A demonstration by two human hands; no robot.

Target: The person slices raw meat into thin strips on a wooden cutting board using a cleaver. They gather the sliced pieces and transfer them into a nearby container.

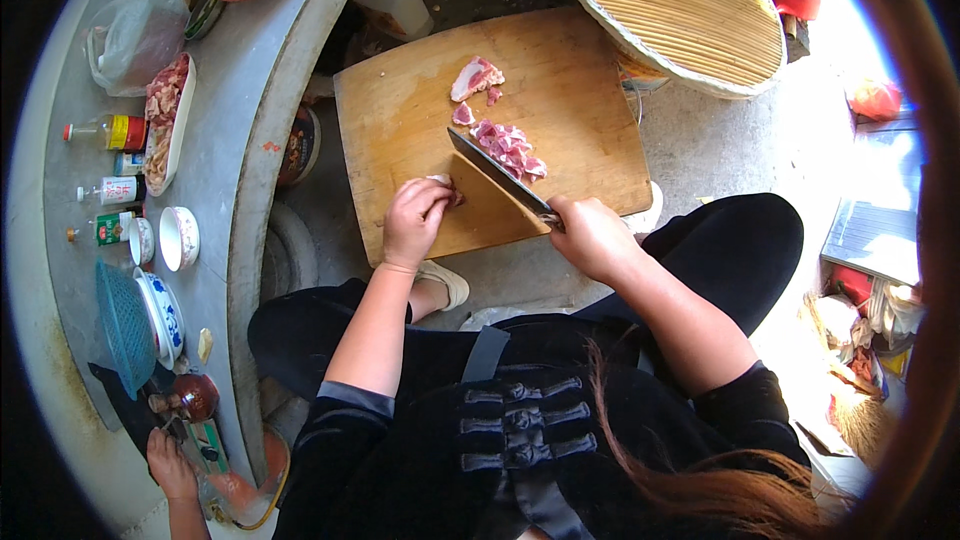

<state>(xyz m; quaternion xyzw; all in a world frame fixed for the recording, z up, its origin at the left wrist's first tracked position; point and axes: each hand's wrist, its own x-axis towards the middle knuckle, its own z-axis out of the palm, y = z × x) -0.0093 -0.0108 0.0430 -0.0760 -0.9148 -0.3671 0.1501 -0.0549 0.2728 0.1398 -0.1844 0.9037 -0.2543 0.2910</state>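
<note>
My right hand (596,238) grips the handle of a cleaver (495,195), whose broad blade stands over the wooden cutting board (405,105) and mirrors its colour. At the board's near left, my left hand (414,221) has its fingertips closed on a piece of meat (441,179), mostly hidden under them. Beyond the blade lies a pile of cut raw meat (504,146). A larger chunk of meat with pale fat (475,79) rests farther away, with two small scraps near it.
Left of me, a grey counter (240,97) carries a dish of meat (166,112), several bottles, bowls (180,238) and a blue mesh cover (124,326). Another person's hand (171,461) is at its near end. A round woven bamboo tray (682,7) leans beyond the board's far right corner.
</note>
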